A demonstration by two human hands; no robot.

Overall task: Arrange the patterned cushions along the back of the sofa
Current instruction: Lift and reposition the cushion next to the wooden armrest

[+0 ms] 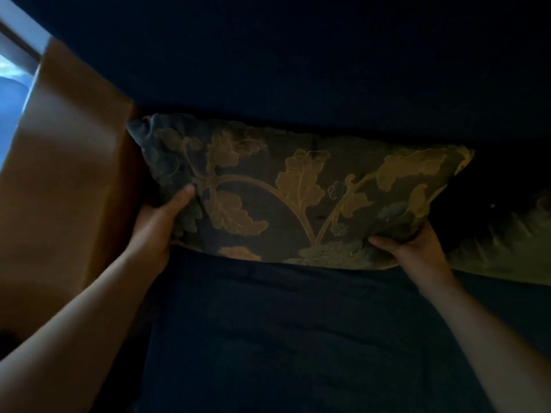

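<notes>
Against the sofa (298, 70) back, left hand (161, 222) and right hand (408, 248) grasp one leaf-patterned cushion (298, 189), seemingly nearly seated. Beside it, another cushion (507, 248) lies slumped, likely unplaced.

1 head view, close above the sofa (298, 338) seat, facing forward and down toward its back.

An orange-brown curtain (68, 162) hangs at the left, falling in broad folds. Beyond its upper left edge a window (10, 81) shows pale blue daylight, crossed by a grey frame (21, 46).
</notes>
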